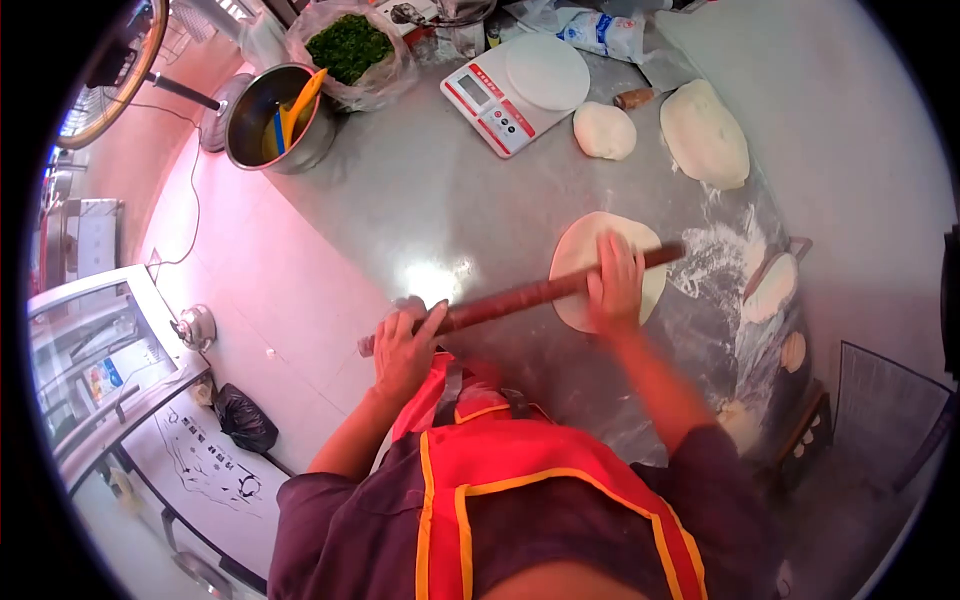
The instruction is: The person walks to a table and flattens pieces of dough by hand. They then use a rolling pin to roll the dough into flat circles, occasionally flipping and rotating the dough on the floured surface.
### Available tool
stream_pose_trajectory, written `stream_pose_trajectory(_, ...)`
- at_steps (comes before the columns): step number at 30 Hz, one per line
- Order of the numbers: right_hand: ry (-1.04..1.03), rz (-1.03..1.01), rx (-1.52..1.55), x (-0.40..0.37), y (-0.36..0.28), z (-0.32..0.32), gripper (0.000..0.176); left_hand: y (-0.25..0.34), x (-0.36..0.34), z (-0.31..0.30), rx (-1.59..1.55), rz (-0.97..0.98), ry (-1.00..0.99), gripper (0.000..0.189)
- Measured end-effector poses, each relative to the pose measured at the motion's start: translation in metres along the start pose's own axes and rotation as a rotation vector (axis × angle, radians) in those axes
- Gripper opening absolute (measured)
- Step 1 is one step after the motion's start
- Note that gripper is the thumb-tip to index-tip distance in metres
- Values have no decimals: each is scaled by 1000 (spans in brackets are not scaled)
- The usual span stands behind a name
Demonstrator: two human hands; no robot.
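Dough round (583, 248) under the rolling pin (520, 294)

From my remote seat, the head view showed both hands on one long, dark wooden rolling pin that lay slantwise across the steel surface (400, 200). The left hand (405, 348) had the near end: its grip was closed over the wood, fingers curled on top and the forefinger stretched along the shaft. The right hand (615, 285) lay on the far part of the pin, directly over the dough. Its fingers were extended forward across the wood, so that grip looked open and pressing rather than clasped. The thumb was hidden from me, so I say that with some caution.

The dough round was a pale, flattened disc lying on the surface under the pin and the right hand, near the right-hand side of the steel. A scatter of flour (715, 250) dusted the metal just beside it.

Farther off, a small dough ball (604, 130) sat beside a larger dough lump (705, 135), close but apart as far as I could see. A white and red kitchen scale (515, 90) stood next to the ball. Toward the far left corner stood a metal pot (250, 125) with a yellow utensil (300, 100) leaning in it, and behind that a plastic bag of chopped greens (350, 45). I also saw the person's red apron (500, 470) with its orange trim at the bottom of the view.
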State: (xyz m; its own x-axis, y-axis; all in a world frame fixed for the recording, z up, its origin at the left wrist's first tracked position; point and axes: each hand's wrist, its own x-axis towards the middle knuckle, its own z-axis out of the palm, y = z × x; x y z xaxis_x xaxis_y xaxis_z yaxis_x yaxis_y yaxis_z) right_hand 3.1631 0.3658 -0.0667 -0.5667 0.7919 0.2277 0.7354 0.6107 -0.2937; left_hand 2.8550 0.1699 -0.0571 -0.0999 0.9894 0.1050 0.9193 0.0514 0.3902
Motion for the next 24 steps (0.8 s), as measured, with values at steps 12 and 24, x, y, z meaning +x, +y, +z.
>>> stream_pose_trajectory(12,-31,-76,-77,1,14,4,61,-1,11,-10,-55,-101,-73,53)
stream_pose_trajectory(24,-96,-67,-90,9,22,-3,58,45,-51,8,-42,-75,-85,56)
